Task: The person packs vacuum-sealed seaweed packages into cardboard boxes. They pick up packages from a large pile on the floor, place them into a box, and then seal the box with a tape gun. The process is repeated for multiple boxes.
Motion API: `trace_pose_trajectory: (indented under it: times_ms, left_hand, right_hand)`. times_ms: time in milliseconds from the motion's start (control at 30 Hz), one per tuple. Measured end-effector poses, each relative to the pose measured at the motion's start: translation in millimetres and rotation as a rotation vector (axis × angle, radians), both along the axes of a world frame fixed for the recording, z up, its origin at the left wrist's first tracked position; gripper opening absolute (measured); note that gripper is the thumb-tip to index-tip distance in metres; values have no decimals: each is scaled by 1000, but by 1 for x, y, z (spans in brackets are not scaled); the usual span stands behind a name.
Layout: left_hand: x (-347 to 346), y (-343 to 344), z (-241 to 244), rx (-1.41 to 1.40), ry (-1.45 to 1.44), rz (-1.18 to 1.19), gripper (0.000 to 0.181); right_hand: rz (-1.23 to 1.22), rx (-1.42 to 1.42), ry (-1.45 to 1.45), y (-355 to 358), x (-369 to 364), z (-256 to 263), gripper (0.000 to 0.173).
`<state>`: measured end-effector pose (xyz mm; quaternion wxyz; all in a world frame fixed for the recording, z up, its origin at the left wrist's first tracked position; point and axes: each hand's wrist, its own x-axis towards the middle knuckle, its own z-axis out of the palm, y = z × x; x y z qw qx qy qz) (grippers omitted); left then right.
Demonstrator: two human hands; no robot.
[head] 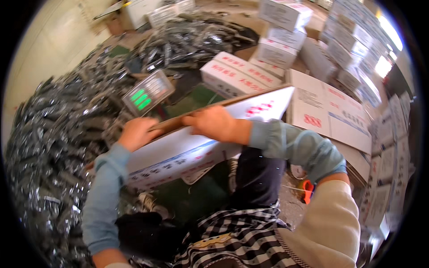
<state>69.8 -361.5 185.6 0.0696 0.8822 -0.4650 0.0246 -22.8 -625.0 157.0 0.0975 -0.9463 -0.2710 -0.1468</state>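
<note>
A white printed cardboard carton (174, 154), folded flat or only partly spread, is tilted in front of my body. Along its brown upper edge, my left hand (139, 132) grips the left part. My right hand (214, 124) has its fingers curled over the same edge, nearer the middle. Red and dark printing with a blue stripe runs across the carton's face. Just beyond the carton, a digital scale display (149, 93) shows lit green digits. The carton hides part of what lies behind and beneath it.
A large heap of clear plastic-wrapped dark pieces (60, 134) spreads at left and far side. Flat cartons (330, 114) are stacked at right. Closed cartons (234, 73) stand beyond, with taller carton stacks (281, 37) behind. An orange-handled tool (306, 191) lies by my right leg.
</note>
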Motion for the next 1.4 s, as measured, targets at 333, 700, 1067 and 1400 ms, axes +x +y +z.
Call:
trace_pose_trajectory:
  times_ms: [333,700,1067,1400]
  left_hand:
    - [14,-66,-17,50,-17,-51,32]
    - [-14,126,12,362,105,649,67]
    - [73,238,-23,-361,410,1156,24]
    - [122,281,-85,-227,436,797,31]
  right_hand:
    - [123,11,65,-12,-43,14,29]
    - [146,-13,-29,-62,-19,34,25]
    - [129,-23,90,-118,-2,58,29]
    - [-249,403,368,-132,108,13,74]
